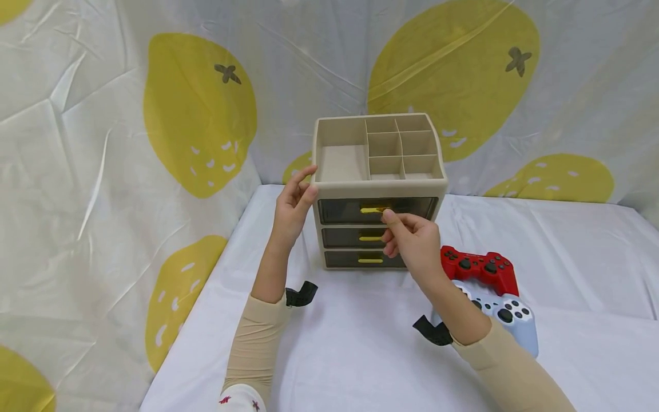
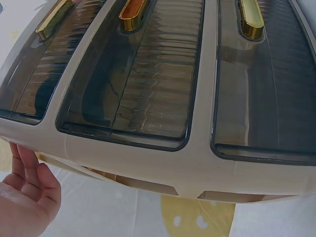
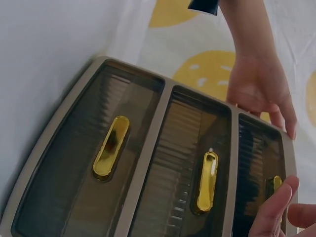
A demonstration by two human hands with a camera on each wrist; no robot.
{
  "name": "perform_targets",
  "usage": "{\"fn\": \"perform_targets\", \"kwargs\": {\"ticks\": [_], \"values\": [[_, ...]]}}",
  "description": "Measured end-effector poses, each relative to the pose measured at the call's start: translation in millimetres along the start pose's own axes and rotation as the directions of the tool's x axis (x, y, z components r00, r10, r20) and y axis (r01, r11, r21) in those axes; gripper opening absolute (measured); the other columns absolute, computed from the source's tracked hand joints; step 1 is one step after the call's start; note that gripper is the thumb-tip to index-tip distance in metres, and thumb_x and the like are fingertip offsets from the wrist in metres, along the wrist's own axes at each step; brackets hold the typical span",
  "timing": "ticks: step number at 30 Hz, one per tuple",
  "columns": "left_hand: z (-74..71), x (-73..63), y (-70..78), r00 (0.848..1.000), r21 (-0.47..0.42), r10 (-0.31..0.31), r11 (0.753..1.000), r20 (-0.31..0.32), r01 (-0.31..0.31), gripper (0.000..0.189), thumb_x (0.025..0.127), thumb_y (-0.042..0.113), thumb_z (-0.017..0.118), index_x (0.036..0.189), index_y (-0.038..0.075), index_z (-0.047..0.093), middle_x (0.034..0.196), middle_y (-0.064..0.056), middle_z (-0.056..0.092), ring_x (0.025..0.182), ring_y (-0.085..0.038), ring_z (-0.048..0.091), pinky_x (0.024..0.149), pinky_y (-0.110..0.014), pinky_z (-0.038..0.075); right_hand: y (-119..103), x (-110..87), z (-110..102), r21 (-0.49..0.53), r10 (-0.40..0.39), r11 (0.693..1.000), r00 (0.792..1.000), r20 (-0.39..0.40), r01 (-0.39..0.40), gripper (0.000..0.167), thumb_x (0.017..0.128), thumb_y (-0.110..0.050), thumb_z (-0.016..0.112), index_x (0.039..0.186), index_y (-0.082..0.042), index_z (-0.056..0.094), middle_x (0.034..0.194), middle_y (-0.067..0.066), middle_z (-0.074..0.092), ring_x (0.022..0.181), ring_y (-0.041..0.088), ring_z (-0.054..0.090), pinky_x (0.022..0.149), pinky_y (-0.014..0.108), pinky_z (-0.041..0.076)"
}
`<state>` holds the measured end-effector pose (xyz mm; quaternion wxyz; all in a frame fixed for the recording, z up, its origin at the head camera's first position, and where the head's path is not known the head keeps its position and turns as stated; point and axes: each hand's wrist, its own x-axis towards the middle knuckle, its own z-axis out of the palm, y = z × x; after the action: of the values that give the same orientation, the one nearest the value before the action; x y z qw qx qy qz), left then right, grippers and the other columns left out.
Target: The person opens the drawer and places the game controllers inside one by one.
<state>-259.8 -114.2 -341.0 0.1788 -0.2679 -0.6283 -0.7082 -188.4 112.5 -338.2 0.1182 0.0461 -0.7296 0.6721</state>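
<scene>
A beige desktop organizer (image 1: 381, 186) stands upright, with open compartments on top and three dark see-through drawers below. My left hand (image 1: 289, 214) touches its left side near the top, fingers slightly bent; the left wrist view shows that hand (image 2: 32, 195) at the organizer's edge. At the top drawer (image 1: 340, 212), thumb and forefinger of my right hand (image 1: 418, 243) pinch the right end of the gold handle (image 1: 372, 210). In the right wrist view those fingers partly cover the top handle (image 3: 277, 183). All three drawers look closed, and the top compartments hold nothing visible.
A red game controller (image 1: 479, 268) lies right of the organizer. A light blue controller (image 1: 521, 326) lies in front of it, partly hidden by my right forearm. White cloth (image 1: 355, 343) covers the table; a lemon-print curtain (image 1: 309, 74) hangs behind and to the left.
</scene>
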Motion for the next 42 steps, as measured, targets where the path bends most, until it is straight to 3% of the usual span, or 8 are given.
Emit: {"fn": "perform_targets", "kwargs": {"ticks": [7, 13, 22, 42], "values": [[-0.1, 0.3, -0.4, 1.0, 0.009, 0.002, 1.0, -0.004, -0.002, 0.079, 0.087, 0.054, 0.067, 0.135, -0.005, 0.048, 0.082, 0.004, 0.051, 0.077, -0.012, 0.044, 0.071, -0.027, 0.038, 9, -6.9, -6, -0.01, 0.085, 0.996, 0.996, 0.041, -0.085, 0.04, 0.097, -0.029, 0.064, 0.1, 0.011, 0.064, 0.067, 0.005, 0.061, 0.051, 0.017, 0.06, 0.056, 0.027, 0.054], [0.4, 0.6, -0.2, 1.0, 0.005, 0.004, 1.0, -0.005, -0.004, 0.079, 0.087, 0.054, 0.067, 0.134, -0.006, 0.047, 0.081, 0.005, 0.05, 0.076, -0.012, 0.043, 0.071, -0.027, 0.037, 24, -5.9, -10, -0.057, 0.199, 0.979, 0.977, 0.078, -0.195, 0.043, 0.097, -0.032, 0.063, 0.101, 0.011, 0.064, 0.066, 0.005, 0.06, 0.049, 0.015, 0.058, 0.056, 0.026, 0.054], [0.8, -0.4, 0.8, 1.0, 0.0, 0.013, 1.0, -0.002, -0.013, 0.077, 0.088, 0.053, 0.067, 0.135, -0.005, 0.048, 0.08, 0.004, 0.048, 0.075, -0.011, 0.042, 0.07, -0.024, 0.036, 42, -0.8, -10, -0.122, 0.277, 0.957, 0.955, 0.106, -0.264, 0.045, 0.098, -0.035, 0.061, 0.098, 0.009, 0.064, 0.066, 0.006, 0.06, 0.05, 0.015, 0.058, 0.057, 0.026, 0.053], [0.5, 0.3, 0.3, 1.0, 0.01, -0.003, 1.0, -0.005, 0.003, 0.08, 0.087, 0.055, 0.067, 0.135, -0.006, 0.047, 0.081, 0.005, 0.05, 0.076, -0.012, 0.043, 0.072, -0.028, 0.037, 39, -5.3, -6, -0.103, 0.287, 0.956, 0.948, 0.136, -0.274, 0.041, 0.1, -0.03, 0.058, 0.1, 0.01, 0.064, 0.065, 0.006, 0.059, 0.051, 0.014, 0.058, 0.057, 0.025, 0.053]]}}
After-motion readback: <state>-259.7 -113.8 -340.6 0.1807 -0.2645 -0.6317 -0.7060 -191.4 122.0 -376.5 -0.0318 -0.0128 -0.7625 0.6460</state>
